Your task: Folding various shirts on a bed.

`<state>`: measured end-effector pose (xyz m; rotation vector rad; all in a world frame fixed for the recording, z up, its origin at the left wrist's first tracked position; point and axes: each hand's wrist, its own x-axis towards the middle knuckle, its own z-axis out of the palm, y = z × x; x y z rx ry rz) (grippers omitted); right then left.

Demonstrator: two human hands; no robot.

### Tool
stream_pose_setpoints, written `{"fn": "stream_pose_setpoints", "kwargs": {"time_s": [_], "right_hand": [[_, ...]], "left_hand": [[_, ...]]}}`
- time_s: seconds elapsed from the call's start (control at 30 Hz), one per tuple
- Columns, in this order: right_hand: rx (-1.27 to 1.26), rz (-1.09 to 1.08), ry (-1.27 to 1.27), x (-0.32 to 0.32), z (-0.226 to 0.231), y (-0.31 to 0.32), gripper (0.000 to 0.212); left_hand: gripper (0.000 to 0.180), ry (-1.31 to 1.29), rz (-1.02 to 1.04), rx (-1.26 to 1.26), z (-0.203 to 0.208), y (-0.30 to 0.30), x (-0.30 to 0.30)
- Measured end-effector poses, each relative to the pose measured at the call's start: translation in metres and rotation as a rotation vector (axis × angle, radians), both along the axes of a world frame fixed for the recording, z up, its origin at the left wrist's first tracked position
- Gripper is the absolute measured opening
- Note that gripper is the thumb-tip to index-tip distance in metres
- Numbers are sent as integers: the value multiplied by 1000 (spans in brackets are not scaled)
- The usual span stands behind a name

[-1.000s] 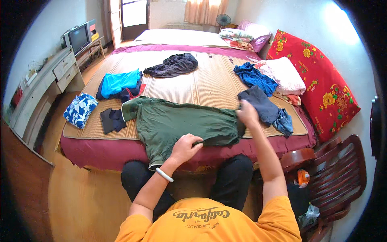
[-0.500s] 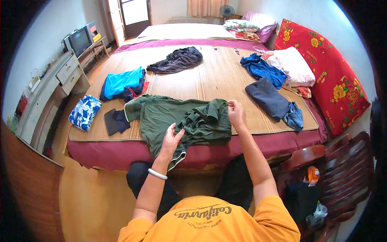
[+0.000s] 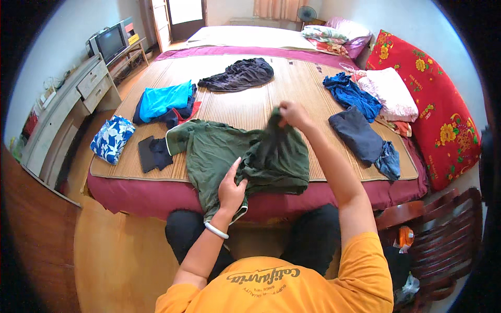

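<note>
A dark green shirt (image 3: 214,151) with white-edged sleeves lies spread across the near edge of the bed, partly hanging over it. My right hand (image 3: 293,115) is closed on a bunched part of the shirt and holds it up off the mat. My left hand (image 3: 232,189) rests at the shirt's near side, thumb and fingers apart, with no cloth gripped in it. Left of the shirt are a small dark folded cloth (image 3: 154,154) and a blue-and-white patterned folded garment (image 3: 111,140).
On the straw mat (image 3: 297,73) lie a bright blue folded garment (image 3: 166,100), a black crumpled garment (image 3: 237,75), a blue garment (image 3: 350,96) and dark folded trousers (image 3: 356,134). A red floral panel (image 3: 422,104) stands at right. A wooden chair (image 3: 443,235) is near right.
My right hand has risen and moved left, lifting a fold of the green shirt from its right end. My left hand has shifted slightly right and down. The view has tilted a little.
</note>
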<state>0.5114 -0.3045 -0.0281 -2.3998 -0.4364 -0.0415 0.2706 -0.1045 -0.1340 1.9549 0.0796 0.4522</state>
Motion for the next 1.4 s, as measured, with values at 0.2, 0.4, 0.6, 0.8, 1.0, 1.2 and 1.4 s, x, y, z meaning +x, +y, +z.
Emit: {"fn": "stream_pose_setpoints", "kwargs": {"time_s": [0.2,0.4,0.6,0.8,1.0,1.2,1.4], "right_hand": [[809,-162,-39,39,-35,26,29],[447,-111,21,-27,-68,-6,26],[75,49,-256,-115,-78,19,27],[171,65,-45,-104,-83,23,24],[195,-43,-48,-115,-82,19,24],[8,3,-175,-99,-96,22,22],[618,-3,40,-103,-76,8,18]], "left_hand": [[57,-40,5,-2,-5,-9,6],[25,-24,18,25,-10,1,4],[17,-94,15,34,-16,-3,6],[19,-99,-13,72,-10,-4,-5],[23,-258,51,139,-12,-3,-6],[20,-289,23,203,-11,-7,-6],[19,-250,9,146,-13,-4,-10]]}}
